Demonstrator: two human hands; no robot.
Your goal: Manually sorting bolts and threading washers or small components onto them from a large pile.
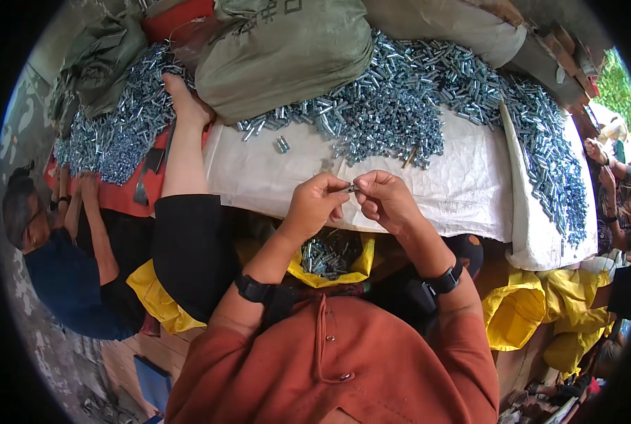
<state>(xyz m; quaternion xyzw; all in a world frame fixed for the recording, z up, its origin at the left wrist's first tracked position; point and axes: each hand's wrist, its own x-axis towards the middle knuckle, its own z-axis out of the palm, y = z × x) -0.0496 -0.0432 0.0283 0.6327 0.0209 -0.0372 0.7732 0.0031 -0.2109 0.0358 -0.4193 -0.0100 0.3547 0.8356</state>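
Over the near edge of the white sheet (463,198), my left hand (314,203) and my right hand (387,200) meet fingertip to fingertip. Both are closed in a pinch on a small metal fastener (351,189), mostly hidden by the fingers. Beyond them a heap of small silvery metal parts (393,124) covers the back of the sheet, with tube-like pieces (446,71) farther back. Two loose metal sleeves (281,145) lie apart from the heap. Below my hands, a yellow bag (363,263) hangs open with metal pieces inside.
A full green sack (287,60) leans on the heap. A bare leg (185,155) stretches across at the left. Beside it, a person in dark blue (75,275) reaches into another pile (117,141). More metal parts (552,169) and yellow bags (513,311) are at the right.
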